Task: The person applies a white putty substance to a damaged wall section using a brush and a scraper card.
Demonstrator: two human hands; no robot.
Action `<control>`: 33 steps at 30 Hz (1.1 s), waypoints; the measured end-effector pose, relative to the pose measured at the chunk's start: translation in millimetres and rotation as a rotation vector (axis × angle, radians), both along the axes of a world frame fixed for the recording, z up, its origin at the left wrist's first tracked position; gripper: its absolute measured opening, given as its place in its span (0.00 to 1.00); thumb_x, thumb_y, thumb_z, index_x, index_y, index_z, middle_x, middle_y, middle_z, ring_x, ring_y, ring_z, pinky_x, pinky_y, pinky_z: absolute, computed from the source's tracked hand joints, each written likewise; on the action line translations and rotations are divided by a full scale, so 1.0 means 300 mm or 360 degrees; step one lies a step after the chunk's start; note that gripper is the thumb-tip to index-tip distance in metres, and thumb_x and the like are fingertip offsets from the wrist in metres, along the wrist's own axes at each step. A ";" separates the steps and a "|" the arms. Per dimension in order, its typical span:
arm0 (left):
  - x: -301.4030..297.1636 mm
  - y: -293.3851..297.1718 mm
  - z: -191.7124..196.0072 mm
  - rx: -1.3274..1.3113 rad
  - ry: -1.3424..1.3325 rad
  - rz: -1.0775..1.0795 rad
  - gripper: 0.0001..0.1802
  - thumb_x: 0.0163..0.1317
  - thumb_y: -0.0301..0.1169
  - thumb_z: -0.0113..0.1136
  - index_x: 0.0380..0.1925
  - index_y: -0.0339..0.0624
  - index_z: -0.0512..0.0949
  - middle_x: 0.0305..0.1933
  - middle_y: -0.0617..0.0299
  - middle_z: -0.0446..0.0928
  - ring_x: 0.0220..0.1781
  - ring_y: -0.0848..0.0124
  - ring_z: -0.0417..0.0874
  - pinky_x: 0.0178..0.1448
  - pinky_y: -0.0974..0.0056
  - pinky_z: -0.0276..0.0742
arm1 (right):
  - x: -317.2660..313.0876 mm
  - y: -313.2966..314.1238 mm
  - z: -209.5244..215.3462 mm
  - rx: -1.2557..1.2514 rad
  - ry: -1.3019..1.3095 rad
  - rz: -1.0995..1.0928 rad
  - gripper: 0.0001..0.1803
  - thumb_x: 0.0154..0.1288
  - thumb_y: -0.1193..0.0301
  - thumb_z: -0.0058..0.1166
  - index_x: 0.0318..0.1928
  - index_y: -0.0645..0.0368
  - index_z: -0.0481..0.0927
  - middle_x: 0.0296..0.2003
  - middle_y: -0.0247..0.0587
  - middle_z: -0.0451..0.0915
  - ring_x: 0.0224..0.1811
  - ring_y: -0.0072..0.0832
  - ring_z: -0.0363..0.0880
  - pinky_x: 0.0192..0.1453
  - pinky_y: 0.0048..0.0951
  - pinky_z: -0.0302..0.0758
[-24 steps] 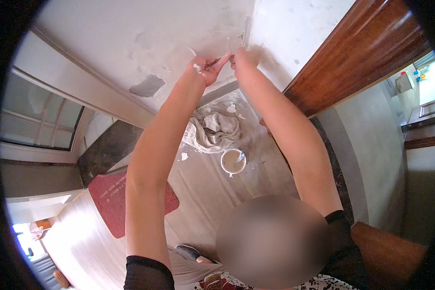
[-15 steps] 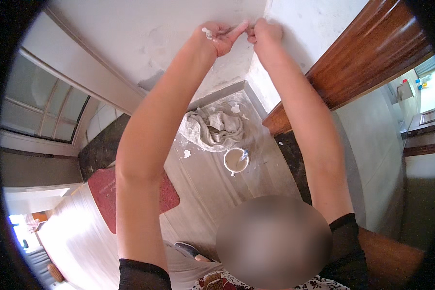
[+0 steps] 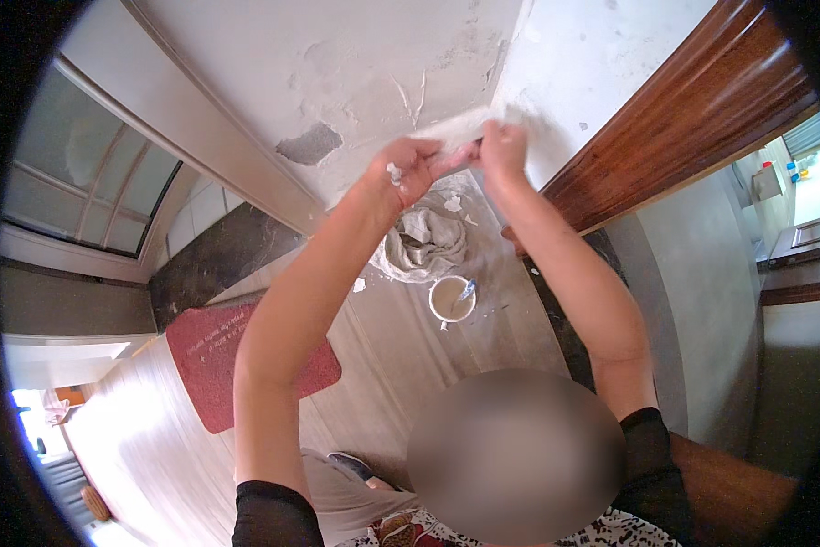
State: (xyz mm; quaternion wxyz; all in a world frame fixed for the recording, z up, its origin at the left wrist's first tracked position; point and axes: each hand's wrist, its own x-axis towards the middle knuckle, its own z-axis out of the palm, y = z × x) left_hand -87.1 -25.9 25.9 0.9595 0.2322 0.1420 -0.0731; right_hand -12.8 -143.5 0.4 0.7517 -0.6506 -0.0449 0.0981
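Observation:
My left hand (image 3: 405, 171) and my right hand (image 3: 503, 150) are raised close together in front of the wall corner. The left has some fingers curled and one stretched toward the right hand, with a white smear of paste on its skin. Something thin seems to lie between the hands, but blur and fingers hide what it is. My right hand is closed. Behind them, the white wall (image 3: 373, 68) shows flaking plaster, raised streaks and a bare grey patch (image 3: 309, 144). Below on the floor are a crumpled pale cloth (image 3: 433, 242) and a white cup (image 3: 438, 314) holding pale paste and a blue-handled tool (image 3: 467, 290).
A dark wooden door frame (image 3: 665, 118) runs close along my right arm. On the left stand a white door frame (image 3: 218, 118) and a glazed panel (image 3: 72, 173). A red mat (image 3: 209, 356) lies on the wood-look floor (image 3: 364, 365), with white flakes near the cloth.
Both hands have come down the wall, still close together. The view has shifted, so more of the wall above them shows. The cup and cloth stay on the floor.

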 end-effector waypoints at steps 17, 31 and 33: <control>0.055 0.299 0.165 -0.0156 0.0023 0.0485 0.11 0.56 0.17 0.34 0.33 0.14 0.63 0.36 0.39 0.69 0.40 0.52 0.73 0.46 0.58 0.75 | 0.000 0.305 0.278 0.0332 0.0226 0.0042 0.08 0.57 0.76 0.35 0.32 0.70 0.64 0.24 0.51 0.72 0.18 0.32 0.73 0.15 0.27 0.66; -0.343 0.187 0.169 0.1080 -0.0066 0.0067 0.11 0.55 0.25 0.46 0.35 0.26 0.67 0.37 0.46 0.71 0.36 0.61 0.77 0.41 0.60 0.76 | -0.346 -0.089 0.193 -0.0087 -0.0585 0.0625 0.18 0.62 0.61 0.34 0.24 0.62 0.68 0.18 0.35 0.70 0.19 0.21 0.71 0.20 0.20 0.68; -0.379 0.228 -0.026 0.1090 0.0028 -0.0184 0.13 0.54 0.27 0.49 0.38 0.30 0.68 0.38 0.52 0.72 0.37 0.63 0.76 0.40 0.62 0.76 | -0.361 -0.198 -0.031 -0.0757 -0.1121 0.0903 0.14 0.59 0.65 0.38 0.26 0.63 0.71 0.24 0.43 0.71 0.27 0.29 0.72 0.30 0.29 0.70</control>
